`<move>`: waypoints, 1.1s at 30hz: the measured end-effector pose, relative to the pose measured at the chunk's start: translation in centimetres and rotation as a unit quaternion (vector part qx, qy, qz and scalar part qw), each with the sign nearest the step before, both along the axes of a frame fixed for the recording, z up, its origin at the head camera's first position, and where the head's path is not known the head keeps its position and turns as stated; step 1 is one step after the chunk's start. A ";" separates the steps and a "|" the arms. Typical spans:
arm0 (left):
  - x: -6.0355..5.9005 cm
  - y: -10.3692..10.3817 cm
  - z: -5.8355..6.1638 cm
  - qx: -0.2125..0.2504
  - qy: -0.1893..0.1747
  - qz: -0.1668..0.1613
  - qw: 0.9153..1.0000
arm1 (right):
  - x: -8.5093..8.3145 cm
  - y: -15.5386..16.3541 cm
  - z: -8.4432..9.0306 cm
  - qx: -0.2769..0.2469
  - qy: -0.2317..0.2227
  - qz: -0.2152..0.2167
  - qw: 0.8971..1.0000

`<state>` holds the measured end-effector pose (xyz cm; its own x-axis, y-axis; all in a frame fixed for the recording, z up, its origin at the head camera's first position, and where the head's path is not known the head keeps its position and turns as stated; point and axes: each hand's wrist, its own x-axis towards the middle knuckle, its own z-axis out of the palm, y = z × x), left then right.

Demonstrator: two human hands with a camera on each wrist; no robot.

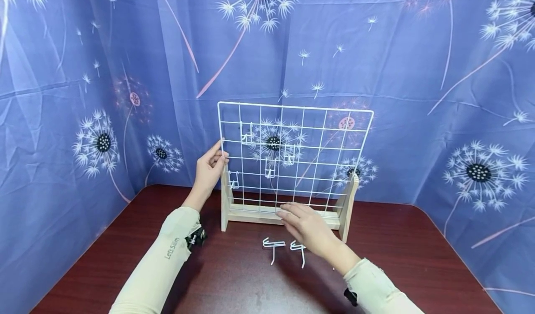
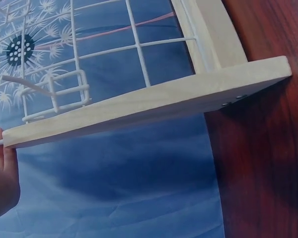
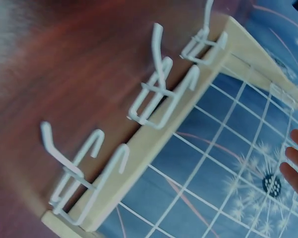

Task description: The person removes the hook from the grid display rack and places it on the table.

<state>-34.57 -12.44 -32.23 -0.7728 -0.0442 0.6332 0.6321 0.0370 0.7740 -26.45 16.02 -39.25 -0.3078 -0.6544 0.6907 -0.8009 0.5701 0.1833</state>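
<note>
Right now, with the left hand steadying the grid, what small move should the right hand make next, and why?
Probably draw the right hand back to pinch a loose hook on the table: it hovers open by the wooden base while the left hand grips the wire grid.

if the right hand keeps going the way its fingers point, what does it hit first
The right hand points up-left toward the wooden base of the white wire grid. Its fingertips already look to be at the base's front rail, so that rail likely comes first, though depth is hard to judge.
</note>
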 end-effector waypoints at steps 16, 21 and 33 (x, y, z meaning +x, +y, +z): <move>-0.6 0.2 0.4 0.008 0.022 -0.036 0.999 | -1.5 0.3 3.0 -0.102 0.009 -0.010 0.995; -0.8 0.1 0.4 0.005 0.025 -0.055 0.998 | -1.9 0.2 3.9 -0.168 0.002 -0.019 0.986; -0.7 0.1 0.4 -0.012 0.023 -0.049 0.998 | -3.0 -0.9 5.4 -0.301 0.010 -0.036 0.953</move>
